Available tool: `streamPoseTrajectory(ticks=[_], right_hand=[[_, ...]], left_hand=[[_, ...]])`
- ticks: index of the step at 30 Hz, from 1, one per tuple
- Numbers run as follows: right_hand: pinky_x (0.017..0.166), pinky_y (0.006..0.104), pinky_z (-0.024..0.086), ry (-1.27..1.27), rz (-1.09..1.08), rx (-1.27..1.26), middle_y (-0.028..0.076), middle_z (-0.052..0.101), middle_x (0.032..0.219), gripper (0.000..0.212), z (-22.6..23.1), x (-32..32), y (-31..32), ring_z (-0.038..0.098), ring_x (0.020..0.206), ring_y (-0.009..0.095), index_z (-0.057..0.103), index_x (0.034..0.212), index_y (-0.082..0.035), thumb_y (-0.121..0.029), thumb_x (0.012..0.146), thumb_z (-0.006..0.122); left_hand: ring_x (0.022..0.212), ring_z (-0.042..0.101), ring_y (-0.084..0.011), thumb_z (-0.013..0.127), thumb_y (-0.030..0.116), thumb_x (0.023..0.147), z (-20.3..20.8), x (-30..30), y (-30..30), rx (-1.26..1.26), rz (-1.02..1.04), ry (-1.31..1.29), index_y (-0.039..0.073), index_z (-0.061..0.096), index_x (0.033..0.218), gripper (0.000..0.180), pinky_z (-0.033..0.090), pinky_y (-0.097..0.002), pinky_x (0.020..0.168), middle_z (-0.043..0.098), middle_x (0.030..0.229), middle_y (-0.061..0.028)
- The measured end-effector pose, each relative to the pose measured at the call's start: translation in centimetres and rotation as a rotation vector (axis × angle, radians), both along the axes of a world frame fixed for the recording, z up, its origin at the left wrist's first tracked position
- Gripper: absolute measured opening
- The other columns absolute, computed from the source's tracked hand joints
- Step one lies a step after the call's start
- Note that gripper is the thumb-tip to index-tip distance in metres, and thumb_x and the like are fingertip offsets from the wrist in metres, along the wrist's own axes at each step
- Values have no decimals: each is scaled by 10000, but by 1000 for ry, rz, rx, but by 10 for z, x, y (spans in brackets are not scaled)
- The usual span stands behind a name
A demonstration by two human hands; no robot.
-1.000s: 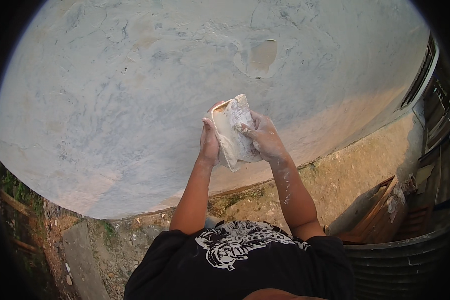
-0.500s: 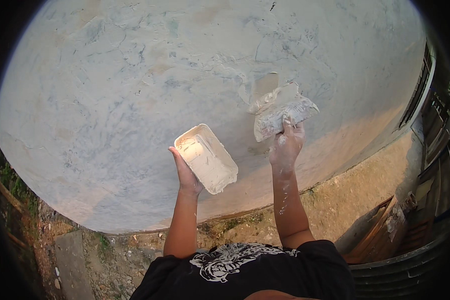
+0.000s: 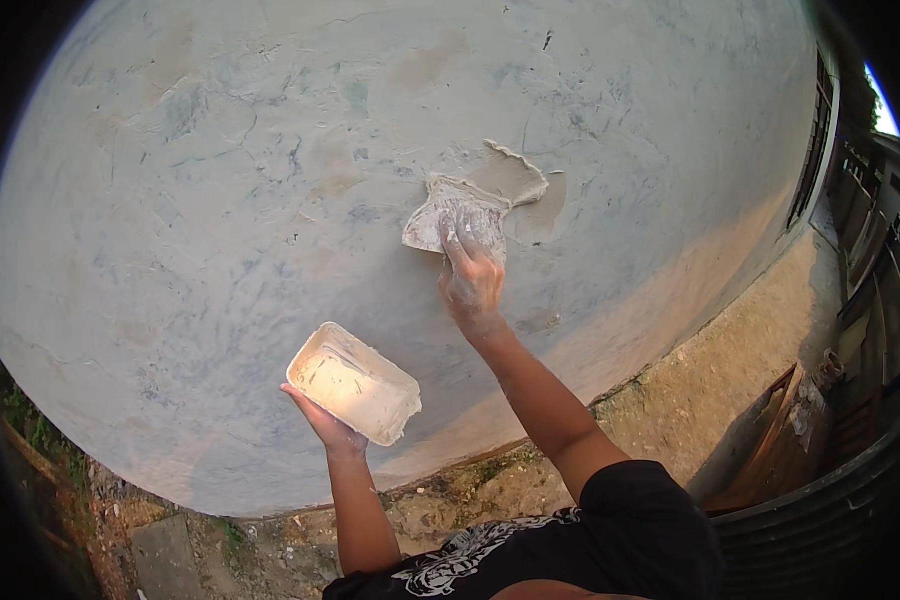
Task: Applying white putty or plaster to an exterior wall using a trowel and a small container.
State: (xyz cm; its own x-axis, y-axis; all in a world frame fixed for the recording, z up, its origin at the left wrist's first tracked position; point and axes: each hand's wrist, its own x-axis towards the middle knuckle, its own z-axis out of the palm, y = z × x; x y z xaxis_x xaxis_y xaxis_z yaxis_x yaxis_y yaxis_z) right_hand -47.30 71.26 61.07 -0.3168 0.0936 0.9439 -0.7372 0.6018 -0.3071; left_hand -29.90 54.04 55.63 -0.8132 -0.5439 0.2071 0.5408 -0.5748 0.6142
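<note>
My left hand [image 3: 327,424] grips a pale rectangular plastic tub [image 3: 355,385] from below and its left side. Cream-coloured wall putty coats the inside of the tub, and some is crusted over its right rim. My right hand [image 3: 473,283], smeared white, presses a flat, putty-caked scraper [image 3: 454,220] against the grey-white wall [image 3: 220,290], thumb and fingers closed on its lower part. Just right of and above the scraper lies a wet putty patch [image 3: 510,178] with a raised ridge along its edge. The thumb is mostly hidden behind the scraper.
A strip of dirt ground [image 3: 710,395] runs along the wall's foot. Wooden boards [image 3: 770,435] lean at the lower right beside a dark ribbed sheet [image 3: 820,545]. A barred window [image 3: 812,140] is set in the wall far right. Plants grow at the lower left.
My right hand has swept the scraper leftward and pressed it to the wall, and a ridged putty patch now shows there. The tub in my left hand sits lower and further left.
</note>
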Motion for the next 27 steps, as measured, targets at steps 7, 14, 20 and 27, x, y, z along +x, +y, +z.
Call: streamPoseTrajectory(ticks=[7,14,20,27], right_hand=[[685,373,539,224,-51,0,167,694,951,433,30,21,64,677,782,310,694,1161,-62,89,761,624],[767,398,566,203,-163,201,129,696,1094,492,75,-19,94,684,951,327,682,1193,-93,107,751,606],[803,399,565,55,-16,292,171,700,1074,485,-1,6,79,683,967,361,689,1182,-98,129,761,609],[823,402,558,43,69,69,192,688,1103,495,-14,3,108,673,975,372,664,1221,-56,152,789,542]], left_hand=[[1253,497,-278,258,718,967,7,-16,-17,41,-151,29,85,365,1440,797,463,-454,1024,453,1403,-126],[1254,499,-306,256,722,963,-3,-29,-17,144,-279,9,89,363,1443,802,476,-484,1010,450,1407,-144],[1238,517,-319,267,718,964,-4,-38,-10,151,-352,44,74,364,1438,805,487,-489,997,461,1403,-157],[1245,510,-294,267,702,975,17,-42,3,127,-213,67,67,356,1436,790,485,-463,1005,444,1407,-145]])
